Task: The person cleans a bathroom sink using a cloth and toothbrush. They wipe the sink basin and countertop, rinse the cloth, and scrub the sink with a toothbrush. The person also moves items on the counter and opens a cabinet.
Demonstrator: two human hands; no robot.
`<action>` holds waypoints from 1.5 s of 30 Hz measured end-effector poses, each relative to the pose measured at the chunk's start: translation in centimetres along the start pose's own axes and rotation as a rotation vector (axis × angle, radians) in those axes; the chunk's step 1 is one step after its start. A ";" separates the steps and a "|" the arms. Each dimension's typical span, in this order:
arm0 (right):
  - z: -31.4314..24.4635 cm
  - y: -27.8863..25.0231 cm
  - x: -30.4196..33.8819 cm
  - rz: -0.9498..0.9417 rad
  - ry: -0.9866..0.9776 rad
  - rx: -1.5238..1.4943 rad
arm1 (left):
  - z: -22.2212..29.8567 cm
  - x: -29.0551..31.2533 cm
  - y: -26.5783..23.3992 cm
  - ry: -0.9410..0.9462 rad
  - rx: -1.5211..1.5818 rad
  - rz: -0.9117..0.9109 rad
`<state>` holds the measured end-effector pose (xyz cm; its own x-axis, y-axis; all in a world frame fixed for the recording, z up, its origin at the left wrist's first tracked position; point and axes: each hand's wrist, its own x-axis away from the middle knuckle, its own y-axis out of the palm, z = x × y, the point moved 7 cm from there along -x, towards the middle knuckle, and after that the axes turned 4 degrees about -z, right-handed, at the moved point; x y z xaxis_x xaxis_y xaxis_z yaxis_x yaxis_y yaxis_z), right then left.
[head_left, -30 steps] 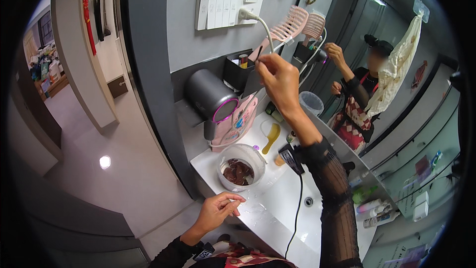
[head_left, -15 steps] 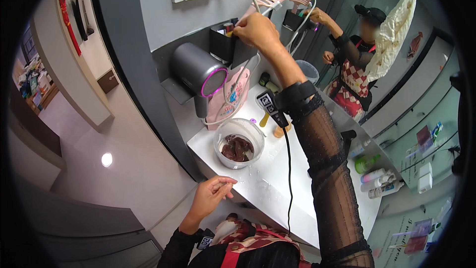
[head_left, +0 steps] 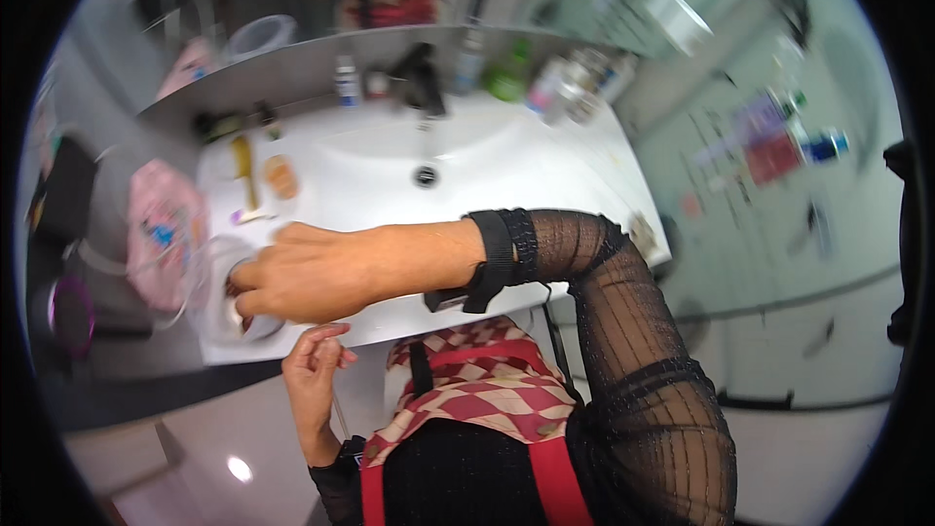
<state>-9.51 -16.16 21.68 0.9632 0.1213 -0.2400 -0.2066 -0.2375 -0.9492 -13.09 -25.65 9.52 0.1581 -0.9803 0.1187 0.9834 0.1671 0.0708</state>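
At the counter's left end stands a clear plastic tub (head_left: pixel 196 284). My right hand (head_left: pixel 310 273) reaches over it from the right, with bent fingers pointing down at its opening. The fingertips are hidden, so whatever they hold or touch inside cannot be made out. Below the counter's front edge is my left hand (head_left: pixel 317 362), its fingers loosely bent and apart, with nothing in it. Just behind the tub, a yellow comb-like tool (head_left: pixel 245 170) and a small orange object (head_left: pixel 280 176) lie on the white counter (head_left: pixel 370 323).
A pink bag (head_left: pixel 166 234) and a dark hair dryer (head_left: pixel 93 317) are left of the tub. In the middle is a basin with a black drain (head_left: pixel 426 176) and a black faucet (head_left: pixel 421 81). Several bottles, one of them green (head_left: pixel 507 73), line the back edge below the mirror.
My right hand has come down from the wall holder and comb to the tub. The view has swung right, bringing the basin into sight. My left hand stays low near the counter edge.
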 end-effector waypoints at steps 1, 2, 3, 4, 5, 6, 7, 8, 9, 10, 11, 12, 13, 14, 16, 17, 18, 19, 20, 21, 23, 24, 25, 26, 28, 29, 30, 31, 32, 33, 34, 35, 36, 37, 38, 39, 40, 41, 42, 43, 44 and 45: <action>1.9 2.3 4.4 -0.167 0.234 -0.040 | -0.3 -0.5 1.1 -0.013 -0.025 -0.059; 3.1 3.9 9.3 -0.240 0.400 -0.095 | -0.4 -1.1 2.0 -0.006 -0.056 -0.103; 4.7 5.5 14.7 -0.332 0.651 -0.134 | -0.7 -1.5 3.0 -0.021 -0.083 -0.135; 5.9 5.7 20.5 -0.282 0.827 -0.142 | -1.1 -2.3 4.0 -0.033 -0.097 -0.176; 5.4 6.5 27.3 -0.246 1.089 -0.186 | -2.0 -1.3 5.2 -0.087 -0.096 -0.205; 5.3 6.0 32.9 -0.123 1.275 -0.055 | -2.1 -2.0 5.8 -0.096 -0.113 -0.226; 4.8 5.5 38.8 0.040 1.455 -0.042 | -2.4 -2.6 6.4 -0.112 -0.132 -0.235; 3.9 4.7 45.0 0.158 1.660 0.079 | -3.0 -3.4 7.6 -0.131 -0.150 -0.267; 2.0 4.0 49.7 0.225 1.801 0.330 | -3.4 -4.1 8.5 -0.142 -0.169 -0.294; 0.4 3.7 53.3 0.189 1.862 0.566 | -3.7 -4.8 9.5 -0.145 -0.179 -0.319; -1.6 4.2 56.8 0.251 1.950 0.585 | -4.0 -5.4 10.3 -0.164 -0.207 -0.327; -2.0 5.7 58.7 0.245 1.951 0.594 | -4.8 -6.3 10.9 -0.184 -0.194 -0.324; -2.9 7.0 60.2 0.244 1.953 0.642 | -5.1 -6.7 11.8 -0.206 -0.189 -0.328; -2.9 8.4 62.2 0.202 2.022 0.635 | -5.4 -7.1 12.8 -0.222 -0.182 -0.330; -2.0 9.4 64.7 0.331 1.902 0.694 | -6.0 -8.0 15.0 -0.261 -0.184 -0.352; -1.3 9.4 65.9 0.368 1.854 0.746 | -6.2 -8.4 15.9 -0.271 -0.203 -0.366; 0.5 9.3 67.6 0.359 1.846 0.671 | -6.3 -8.8 16.9 -0.282 -0.223 -0.378; 3.0 8.5 69.1 0.346 1.818 0.644 | -6.3 -9.2 17.6 -0.281 -0.227 -0.379; 5.7 7.5 70.3 0.319 1.811 0.603 | -6.2 -9.6 18.2 -0.290 -0.241 -0.377; 8.5 6.0 71.1 0.349 1.789 0.624 | -6.2 -10.1 18.8 -0.295 -0.252 -0.374; 14.2 3.5 71.2 0.395 1.785 0.649 | -6.3 -10.7 19.9 -0.300 -0.270 -0.363; 16.6 3.0 70.8 0.398 1.868 0.622 | -6.2 -11.0 20.4 -0.298 -0.281 -0.359; 18.1 2.8 68.7 0.427 1.758 0.629 | -6.1 -11.2 20.8 -0.291 -0.299 -0.356; 18.5 3.0 66.6 0.485 1.688 0.660 | -6.1 -11.4 21.2 -0.308 -0.295 -0.355; 18.8 5.0 63.2 0.488 1.469 0.362 | -5.9 -11.7 22.2 -0.317 -0.294 -0.355; 18.5 5.3 62.8 0.520 1.456 0.348 | -5.8 -11.9 22.7 -0.323 -0.283 -0.366; 18.4 5.5 62.7 0.511 1.410 0.293 | -5.5 -12.0 23.2 -0.321 -0.276 -0.375; 18.5 6.2 62.9 0.435 1.400 0.187 | -5.2 -12.1 23.6 -0.311 -0.273 -0.382; 18.5 5.1 64.4 0.484 1.464 0.314 | -4.8 -12.3 23.8 -0.295 -0.277 -0.385; 19.4 3.8 66.5 0.464 1.568 0.382 | -4.4 -12.1 23.7 -0.281 -0.287 -0.386; 20.0 2.4 68.3 0.508 1.670 0.523 | -4.0 -12.1 23.7 -0.253 -0.297 -0.381; 20.9 2.3 68.9 0.439 1.678 0.490 | -3.9 -12.1 23.5 -0.261 -0.288 -0.354; 21.0 1.9 69.4 0.436 1.702 0.522 | -3.8 -11.9 23.2 -0.264 -0.286 -0.334; 20.4 1.8 69.4 0.441 1.722 0.549 | -3.7 -11.8 22.9 -0.257 -0.288 -0.317; 20.3 2.3 68.8 0.386 1.673 0.498 | -4.1 -11.8 22.8 -0.292 -0.283 -0.314; 19.1 3.8 67.8 0.300 1.661 0.387 | -4.5 -12.0 22.7 -0.309 -0.280 -0.312; 16.1 5.2 66.1 0.327 1.575 0.325 | -5.2 -12.0 22.7 -0.346 -0.286 -0.307; 13.9 6.3 64.5 0.229 1.435 0.309 | -5.5 -12.3 23.1 -0.337 -0.266 -0.329; 12.8 7.4 65.2 0.260 1.531 0.119 | -5.9 -12.4 23.4 -0.345 -0.261 -0.343; 12.5 7.1 65.5 0.287 1.500 0.152 | -6.1 -12.4 23.6 -0.355 -0.261 -0.356; 12.1 6.8 66.0 0.295 1.484 0.181 | -6.2 -12.7 24.0 -0.347 -0.266 -0.369; 13.2 6.2 67.7 0.280 1.585 0.239 | -6.2 -13.0 24.3 -0.338 -0.275 -0.387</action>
<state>52.13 3.29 -3.11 0.0632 -0.9924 -0.1059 -0.2711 0.0850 -0.9588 9.32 -9.49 3.54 -0.2103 -0.8689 0.4480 0.9580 -0.2745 -0.0826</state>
